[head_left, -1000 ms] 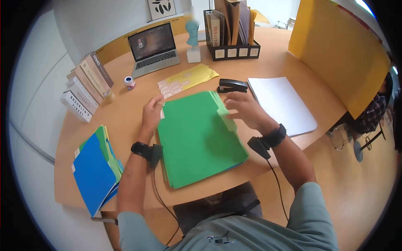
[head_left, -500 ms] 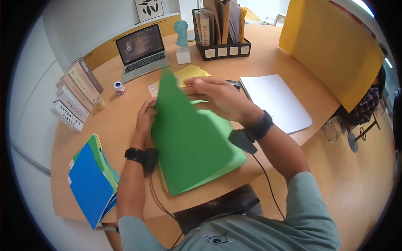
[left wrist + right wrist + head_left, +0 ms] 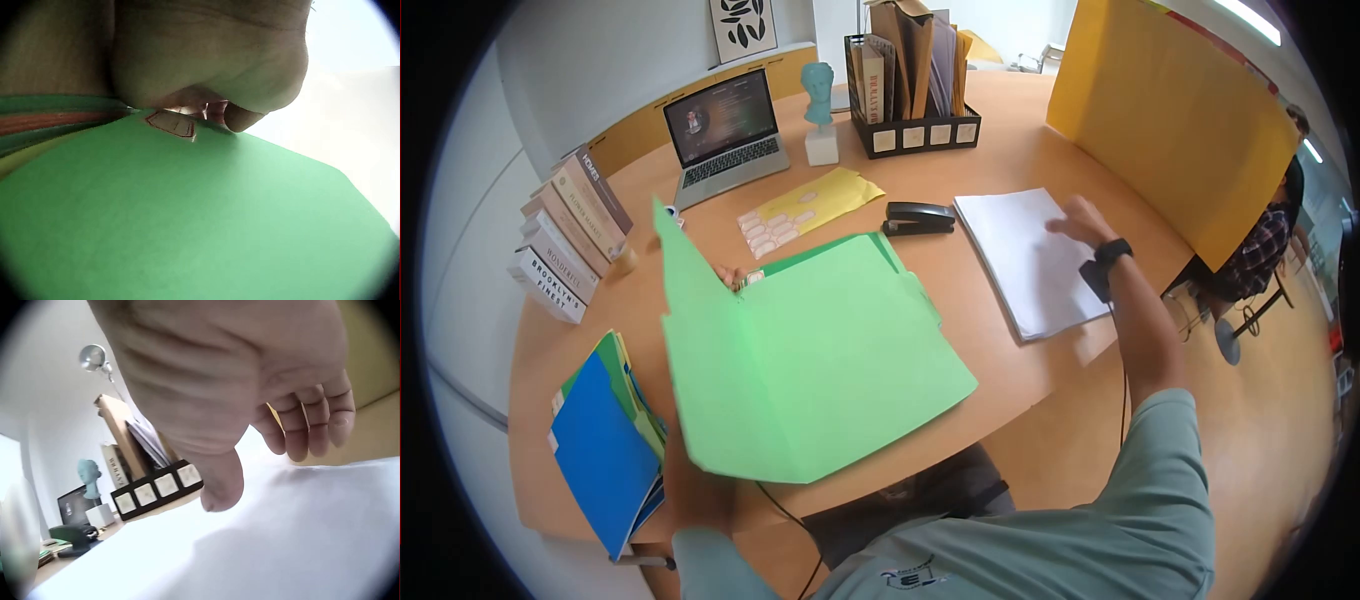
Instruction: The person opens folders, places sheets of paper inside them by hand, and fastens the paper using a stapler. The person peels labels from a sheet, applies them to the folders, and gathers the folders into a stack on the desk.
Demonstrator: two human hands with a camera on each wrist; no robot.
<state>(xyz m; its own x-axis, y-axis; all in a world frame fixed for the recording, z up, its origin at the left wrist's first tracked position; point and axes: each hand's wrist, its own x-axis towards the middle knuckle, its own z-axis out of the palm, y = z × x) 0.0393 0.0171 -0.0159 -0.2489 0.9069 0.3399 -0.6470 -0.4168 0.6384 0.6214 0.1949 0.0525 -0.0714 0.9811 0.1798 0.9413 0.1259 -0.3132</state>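
A green folder lies open on the desk with its pale inner side up, its left cover raised at a slant. Behind that cover my left hand is mostly hidden; its curled fingers grip the folder's edge by a small label. In the left wrist view the hand is above the label, against the pale green sheet. My right hand hovers over a stack of white paper, fingers relaxed and apart; the right wrist view shows the hand holding nothing.
A black stapler and a yellow envelope lie behind the folder. Blue and green folders are at left, near upright books. Farther back stand a laptop, bust and black organizer. A yellow panel rises at right.
The green cover has swung over to the left, baring the pale inside. My right hand has let go of it and moved right, over the white paper. My left hand has stayed at the folder's left edge.
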